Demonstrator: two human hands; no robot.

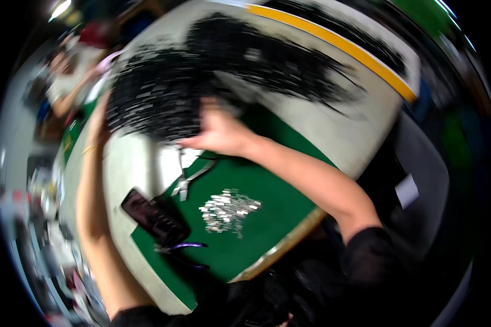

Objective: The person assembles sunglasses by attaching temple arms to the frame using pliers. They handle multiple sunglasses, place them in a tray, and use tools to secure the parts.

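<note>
The black bundle [153, 92] is a thick, dark mass of many thin pieces, which seem like short strands; small pale glints run across it in rows, and because of blur the single pieces cannot be separated by eye. Its outline is wide and rough. It is located between the two hands, at the far side of the green mat [278, 218], over the pale table [360, 131]; whether it rests there or is lifted, I cannot tell. The left hand [99, 121] is along its left edge, with the fingers pointing away; they are too blurred to tell if they press on it. The right hand [222, 128] is at its lower right edge, the thumb stretched to the left under the near border and the other fingers upward beside it, so this hand is spread; I cannot tell how firmly it pinches. Behind the bundle, to the right, lies a second black pile [262, 60]. Nearer to the body, on the mat, there are pliers [183, 188] just below the right thumb, and a heap of small silvery pieces [226, 211]
</note>
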